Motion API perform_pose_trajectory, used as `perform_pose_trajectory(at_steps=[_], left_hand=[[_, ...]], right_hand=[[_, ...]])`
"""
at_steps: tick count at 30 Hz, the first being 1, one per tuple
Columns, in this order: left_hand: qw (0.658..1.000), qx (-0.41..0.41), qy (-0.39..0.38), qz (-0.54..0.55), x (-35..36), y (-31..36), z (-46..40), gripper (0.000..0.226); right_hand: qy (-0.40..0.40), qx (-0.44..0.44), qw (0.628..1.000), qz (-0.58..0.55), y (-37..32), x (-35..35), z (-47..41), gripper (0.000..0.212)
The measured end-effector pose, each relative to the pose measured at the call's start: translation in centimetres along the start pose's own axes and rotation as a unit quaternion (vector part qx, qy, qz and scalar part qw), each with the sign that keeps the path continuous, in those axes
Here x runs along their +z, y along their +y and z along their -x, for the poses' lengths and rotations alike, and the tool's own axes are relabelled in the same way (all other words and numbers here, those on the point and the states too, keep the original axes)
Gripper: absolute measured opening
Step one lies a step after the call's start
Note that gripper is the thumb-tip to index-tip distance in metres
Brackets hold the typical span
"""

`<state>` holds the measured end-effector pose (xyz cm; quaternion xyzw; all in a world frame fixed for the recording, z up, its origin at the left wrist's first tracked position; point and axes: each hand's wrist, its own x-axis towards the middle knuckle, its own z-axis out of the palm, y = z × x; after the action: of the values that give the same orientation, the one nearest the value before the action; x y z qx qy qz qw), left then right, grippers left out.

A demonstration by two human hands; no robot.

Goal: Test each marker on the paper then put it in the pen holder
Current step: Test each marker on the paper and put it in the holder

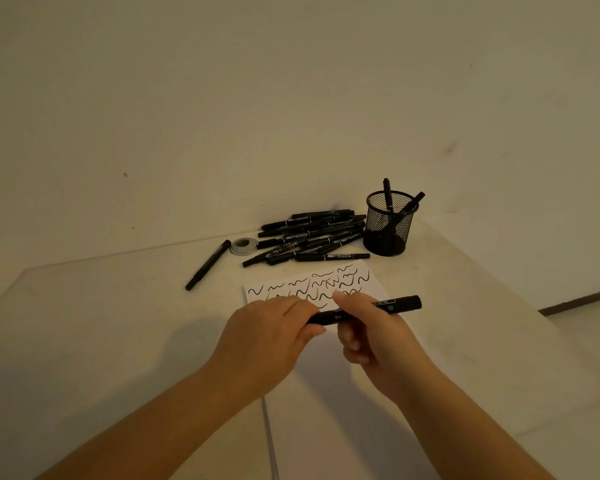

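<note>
Over paper [326, 393] | black marker [400, 303] level | both hands [271, 336] gripping

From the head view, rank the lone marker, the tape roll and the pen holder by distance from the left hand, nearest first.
From the left hand:
1. Lone marker, lying apart on the table, up and to the left.
2. Tape roll, just behind that marker's far end.
3. Pen holder, far right by the wall, beyond the marker pile.

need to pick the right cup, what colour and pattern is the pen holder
Black wire mesh, see-through, with a solid base: the pen holder, clearest in the head view.
</note>
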<state>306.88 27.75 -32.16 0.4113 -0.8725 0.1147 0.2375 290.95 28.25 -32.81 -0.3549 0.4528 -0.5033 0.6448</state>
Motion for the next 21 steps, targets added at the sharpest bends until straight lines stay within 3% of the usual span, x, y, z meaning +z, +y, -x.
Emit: perform_pose_trajectory(at_steps=[4, 7, 9, 11, 14, 16, 21], left_hand=[[0.998, 0.011, -0.032, -0.05, -1.3, 0.3, 0.1, 0.036], [0.994, -0.04, -0.099, 0.012, -1.4, 1.4, 0.7, 0.05], [0.989, -0.055, -0.115, 0.077, -0.6, 1.5, 1.7, 0.046], [0.97, -0.11, -0.121, 0.183, -0.4, 0.6, 2.8, 0.035], [0.91, -0.297, -0.042, 0.286, -0.8, -4.0, 5.1, 0.042], [0.91, -0.326, -0.039, 0.253, -0.8, -6.4, 5.5, 0.039], [0.928, -0.258, -0.085, 0.255, 1.1, -4.7, 3.3, 0.036]], right_hand=[[-0.035, 0.027, 0.999, -0.018, -0.8, -0.5, 0.4, 0.026], [-0.053, 0.03, 0.998, 0.008, -0.9, -0.7, 0.8, 0.035], [-0.045, 0.035, 0.998, 0.028, -0.9, -0.8, 0.8, 0.042], [0.044, 0.036, 0.998, -0.039, -2.0, -3.3, 0.1, 0.037], [0.179, -0.037, 0.975, -0.13, -5.1, -9.6, -0.8, 0.028], [0.179, -0.069, 0.979, -0.065, -5.5, -10.9, -1.4, 0.027], [0.108, -0.077, 0.971, 0.201, -3.3, -6.8, -3.2, 0.016]])
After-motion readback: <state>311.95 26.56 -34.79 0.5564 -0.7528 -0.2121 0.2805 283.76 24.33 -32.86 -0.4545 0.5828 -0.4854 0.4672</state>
